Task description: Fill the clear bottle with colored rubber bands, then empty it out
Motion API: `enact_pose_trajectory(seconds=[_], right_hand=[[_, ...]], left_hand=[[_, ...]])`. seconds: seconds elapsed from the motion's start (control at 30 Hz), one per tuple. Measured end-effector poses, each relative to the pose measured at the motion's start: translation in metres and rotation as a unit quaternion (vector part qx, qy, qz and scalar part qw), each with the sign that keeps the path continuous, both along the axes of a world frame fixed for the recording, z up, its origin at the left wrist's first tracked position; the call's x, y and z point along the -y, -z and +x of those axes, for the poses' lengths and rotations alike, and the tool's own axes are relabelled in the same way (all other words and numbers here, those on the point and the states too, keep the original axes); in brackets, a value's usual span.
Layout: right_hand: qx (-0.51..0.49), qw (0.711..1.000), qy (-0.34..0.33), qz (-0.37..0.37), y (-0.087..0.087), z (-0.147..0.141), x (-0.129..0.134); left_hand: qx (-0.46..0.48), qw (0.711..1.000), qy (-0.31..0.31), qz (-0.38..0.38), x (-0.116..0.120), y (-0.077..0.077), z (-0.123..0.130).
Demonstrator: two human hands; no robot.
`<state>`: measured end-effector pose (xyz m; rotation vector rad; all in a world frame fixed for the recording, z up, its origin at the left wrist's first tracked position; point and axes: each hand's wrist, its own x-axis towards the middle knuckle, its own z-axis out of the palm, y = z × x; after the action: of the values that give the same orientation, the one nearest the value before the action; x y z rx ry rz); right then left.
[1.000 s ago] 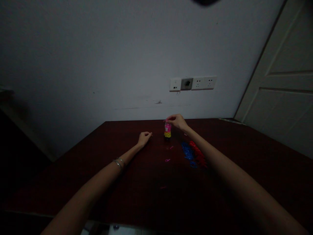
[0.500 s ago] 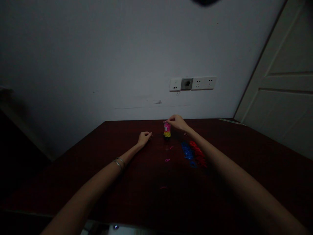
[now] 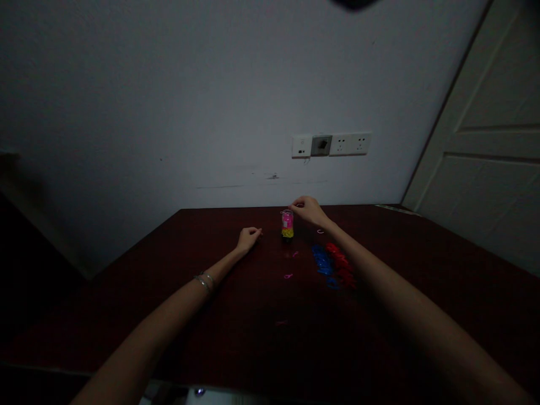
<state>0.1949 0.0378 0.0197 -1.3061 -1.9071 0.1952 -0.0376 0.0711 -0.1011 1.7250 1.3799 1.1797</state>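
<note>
A small clear jar (image 3: 287, 224) stands upright on the dark red table (image 3: 236, 349), with pink pieces over yellow ones inside. My right hand (image 3: 309, 210) is just right of the jar's mouth, thumb and fingertips pinched together; anything between them is too small to make out. My left hand (image 3: 248, 239) rests on the table left of the jar, its fingers closed in a pinch whose content I cannot make out. Right of centre lie a row of blue pieces (image 3: 322, 260) and a row of red pieces (image 3: 340, 263).
Loose pink pieces lie in front of the jar, one at the middle (image 3: 288, 276) and one nearer the front edge (image 3: 281, 323). A pale piece (image 3: 320, 231) sits under my right wrist. Behind the table are a wall with sockets (image 3: 349, 144) and a door (image 3: 489, 169).
My right hand has shifted slightly up and right, off the jar's mouth, so the rim now shows. My left hand has stayed in place.
</note>
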Motion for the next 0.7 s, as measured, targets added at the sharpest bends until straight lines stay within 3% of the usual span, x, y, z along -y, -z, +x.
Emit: enact_pose_trajectory(seconds=[0.17, 0.33, 0.47, 0.6, 0.7], right_hand=[[-0.027, 1.000, -0.017, 0.001, 0.012, 0.011, 0.019], [0.053, 0.988, -0.127, -0.077, 0.045, 0.024, 0.037], [0.105, 0.965, -0.192, -0.146, 0.069, 0.027, 0.045], [0.131, 0.960, -0.206, -0.135, 0.081, 0.025, 0.047], [0.152, 0.960, -0.205, -0.119, 0.082, 0.022, 0.049]], left_hand=[[-0.010, 1.000, 0.010, -0.004, 0.004, -0.005, 0.001], [-0.128, 0.985, 0.116, 0.018, 0.034, -0.028, 0.000], [-0.264, 0.930, 0.254, 0.023, 0.086, -0.052, 0.006], [-0.351, 0.864, 0.361, 0.010, 0.145, -0.070, 0.018], [-0.399, 0.823, 0.404, -0.011, 0.173, -0.076, 0.027]])
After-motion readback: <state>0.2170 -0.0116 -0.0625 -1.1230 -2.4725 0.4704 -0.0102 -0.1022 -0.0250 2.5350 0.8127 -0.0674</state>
